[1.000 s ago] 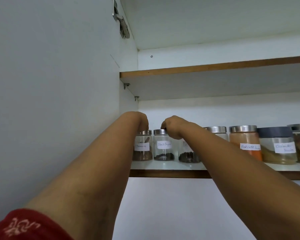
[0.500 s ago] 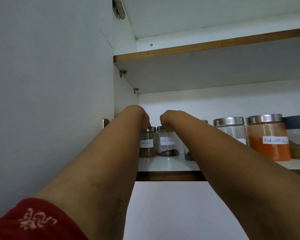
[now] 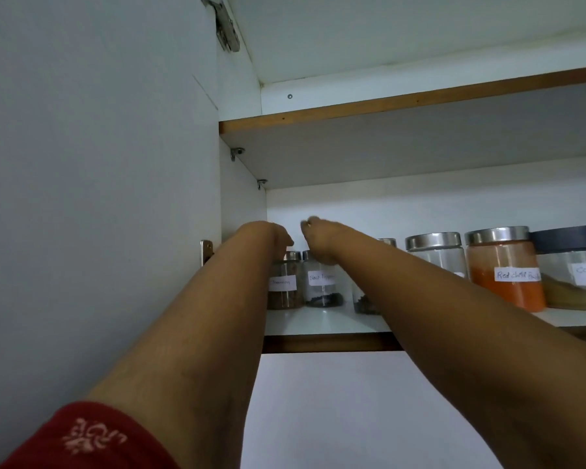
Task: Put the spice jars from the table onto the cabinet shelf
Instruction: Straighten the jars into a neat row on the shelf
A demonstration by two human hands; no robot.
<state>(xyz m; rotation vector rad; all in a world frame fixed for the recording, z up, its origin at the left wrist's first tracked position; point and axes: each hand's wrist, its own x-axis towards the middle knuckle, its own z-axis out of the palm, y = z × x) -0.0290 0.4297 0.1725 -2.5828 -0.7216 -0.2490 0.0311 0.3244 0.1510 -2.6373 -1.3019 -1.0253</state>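
Hands: both reached up into the cabinet at the centre of the frame, side by side and just apart.
Left hand [image 3: 278, 235]: sat above the lid of the leftmost jar, fingers bent downward; whether it gripped the lid or only hovered over it could not be told.
Right hand [image 3: 318, 236]: sat above the second jar, partly covering its lid; the fingers were turned away from the camera, so its grip could not be told either.
Leftmost jar [image 3: 285, 282]: small clear jar with a metal lid, a white label and brown contents, upright at the left end of the lower shelf, near the cabinet's side wall.
Black pepper jar [image 3: 322, 286]: upright, just right of the leftmost jar, dark grains at its bottom, handwritten white label.
Third jar [image 3: 362, 301]: mostly hidden behind the right forearm, dark contents showing low down.
Clear jar [image 3: 435, 253]: steel lid, right of centre, partly behind the forearm.
Red chilli jar [image 3: 504, 272]: orange powder, steel lid, labelled, at the right of the frame.
Dark-lidded jar [image 3: 575, 269]: at the right edge, yellowish contents, label cut off.
Lower shelf [image 3: 318, 324]: white with a brown front edge, carried the whole row.
Upper shelf [image 3: 403, 147]: seen from below, across the upper middle.
Cabinet door [image 3: 99, 164]: open, filling the left side.
Sleeve [image 3: 92, 438]: red, patterned, lower left corner.
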